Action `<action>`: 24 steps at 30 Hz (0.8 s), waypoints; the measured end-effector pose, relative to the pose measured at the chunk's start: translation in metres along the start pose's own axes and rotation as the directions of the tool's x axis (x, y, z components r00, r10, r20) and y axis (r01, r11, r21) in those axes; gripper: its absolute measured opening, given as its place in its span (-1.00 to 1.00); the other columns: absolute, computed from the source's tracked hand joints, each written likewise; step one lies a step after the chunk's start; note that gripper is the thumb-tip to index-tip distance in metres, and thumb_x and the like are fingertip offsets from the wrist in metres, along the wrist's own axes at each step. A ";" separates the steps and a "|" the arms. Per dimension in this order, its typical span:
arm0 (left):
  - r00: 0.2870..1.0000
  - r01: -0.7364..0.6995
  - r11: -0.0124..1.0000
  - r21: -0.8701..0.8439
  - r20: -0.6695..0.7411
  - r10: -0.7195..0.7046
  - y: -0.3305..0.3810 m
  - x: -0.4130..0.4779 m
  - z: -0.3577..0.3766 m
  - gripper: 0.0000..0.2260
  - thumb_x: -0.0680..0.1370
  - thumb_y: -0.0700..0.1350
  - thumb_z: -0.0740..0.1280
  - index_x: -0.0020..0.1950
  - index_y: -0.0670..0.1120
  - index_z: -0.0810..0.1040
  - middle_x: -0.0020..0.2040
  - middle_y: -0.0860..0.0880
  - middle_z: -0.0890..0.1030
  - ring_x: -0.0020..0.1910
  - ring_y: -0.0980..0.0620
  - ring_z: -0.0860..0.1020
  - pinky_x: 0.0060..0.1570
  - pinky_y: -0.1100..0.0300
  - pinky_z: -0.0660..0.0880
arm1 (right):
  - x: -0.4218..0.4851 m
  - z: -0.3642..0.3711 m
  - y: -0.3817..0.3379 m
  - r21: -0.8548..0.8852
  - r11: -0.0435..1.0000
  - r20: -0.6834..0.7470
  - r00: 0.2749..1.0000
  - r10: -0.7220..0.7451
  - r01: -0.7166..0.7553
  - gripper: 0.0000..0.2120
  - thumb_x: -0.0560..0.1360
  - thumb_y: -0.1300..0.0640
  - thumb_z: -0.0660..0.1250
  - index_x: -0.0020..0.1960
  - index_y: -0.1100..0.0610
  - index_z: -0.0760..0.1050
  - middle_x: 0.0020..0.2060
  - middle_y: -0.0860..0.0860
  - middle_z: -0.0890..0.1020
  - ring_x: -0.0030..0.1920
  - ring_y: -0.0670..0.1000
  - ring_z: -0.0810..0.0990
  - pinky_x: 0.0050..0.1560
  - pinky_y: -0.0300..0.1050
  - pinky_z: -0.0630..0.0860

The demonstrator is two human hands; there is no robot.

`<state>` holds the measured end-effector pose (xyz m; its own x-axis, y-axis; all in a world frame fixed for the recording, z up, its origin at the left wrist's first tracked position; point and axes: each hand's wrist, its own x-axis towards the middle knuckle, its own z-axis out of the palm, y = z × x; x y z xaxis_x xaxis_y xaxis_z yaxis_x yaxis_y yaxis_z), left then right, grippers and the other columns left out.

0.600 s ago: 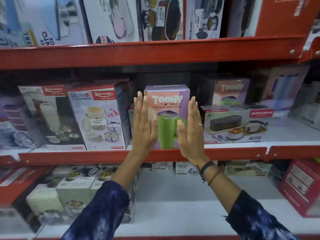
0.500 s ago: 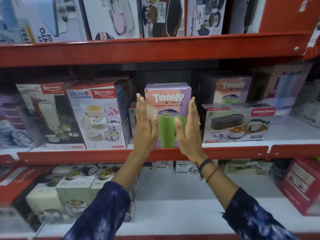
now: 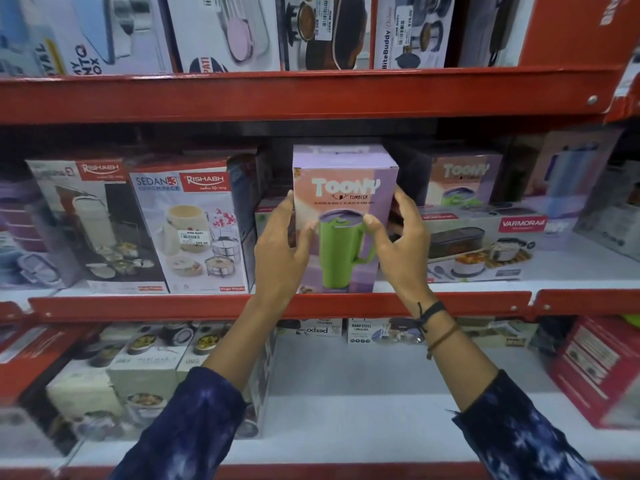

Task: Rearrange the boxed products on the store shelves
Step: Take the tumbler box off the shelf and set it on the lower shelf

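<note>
A lilac and pink Toony tumbler box (image 3: 344,188) with a green mug printed on it stands upright at the front of the middle shelf (image 3: 467,303). My left hand (image 3: 282,247) grips its left side, thumb across the front face. On the box's right side my right hand (image 3: 401,244) holds it, thumb on the front and fingers curled round the edge. A second Toony box (image 3: 464,178) stands further back on the right. Behind the held box the shelf is dark and hidden.
Two tall Rishabh lunch-pack boxes (image 3: 187,230) stand close on the left. A flat Varmora box (image 3: 485,244) lies just right. The red upper shelf beam (image 3: 311,95) hangs low above. More boxes fill the top shelf and the lower shelf's left and right ends.
Both hands went from flat, upright palms in front of the box to curled grips on its two sides. The box now stands nearer the shelf's front edge.
</note>
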<state>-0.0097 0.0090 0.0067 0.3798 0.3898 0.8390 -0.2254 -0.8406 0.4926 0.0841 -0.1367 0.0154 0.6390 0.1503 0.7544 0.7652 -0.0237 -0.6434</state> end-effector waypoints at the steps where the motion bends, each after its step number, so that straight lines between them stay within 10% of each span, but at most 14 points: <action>1: 1.000 -0.013 1.000 -0.006 -0.022 0.013 0.006 -0.001 -0.002 -0.56 0.55 -0.06 0.30 0.40 -0.14 0.35 0.23 -0.12 0.57 0.06 -0.04 0.58 -0.03 -0.06 0.57 | -0.001 -0.004 -0.004 0.028 0.999 -0.013 1.000 -0.022 0.023 -0.43 0.48 0.01 0.38 0.42 0.12 0.31 0.34 0.08 0.48 0.33 0.04 0.45 0.27 0.11 0.47; 6: 0.996 -0.069 0.997 -0.037 -0.058 0.067 0.043 -0.012 -0.016 -0.57 0.55 -0.09 0.34 0.38 -0.17 0.38 0.23 -0.14 0.57 0.12 -0.03 0.58 0.02 -0.03 0.58 | -0.014 -0.035 -0.025 0.025 0.984 -0.130 0.976 -0.172 0.176 -0.49 0.48 0.14 0.40 0.36 0.25 0.36 0.27 -0.03 0.45 0.28 -0.27 0.38 0.29 -0.36 0.34; 20: 0.989 0.007 1.000 -0.017 0.151 -0.004 0.077 -0.136 0.008 -0.55 0.48 -0.06 0.42 0.30 -0.22 0.47 0.19 -0.17 0.60 0.15 -0.06 0.58 0.11 0.04 0.54 | -0.111 -0.126 0.046 -0.057 0.996 0.012 0.997 -0.072 0.073 -0.48 0.44 -0.03 0.39 0.23 0.30 0.40 0.14 0.19 0.51 0.18 0.18 0.51 0.13 0.22 0.49; 24: 0.967 0.035 0.999 0.020 0.251 -0.039 0.064 -0.177 0.033 -0.56 0.45 -0.13 0.44 0.29 -0.21 0.47 0.17 -0.17 0.61 0.12 0.06 0.54 0.09 0.36 0.45 | -0.154 -0.137 0.079 -0.059 0.995 0.054 0.995 0.085 -0.081 -0.46 0.46 -0.14 0.34 0.28 0.18 0.36 0.19 0.12 0.47 0.22 0.15 0.48 0.14 0.22 0.48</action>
<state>-0.0617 -0.1265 -0.1181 0.6015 0.3151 0.7341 -0.1943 -0.8337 0.5170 0.0573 -0.2969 -0.1342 0.6963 0.2012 0.6890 0.7139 -0.0945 -0.6938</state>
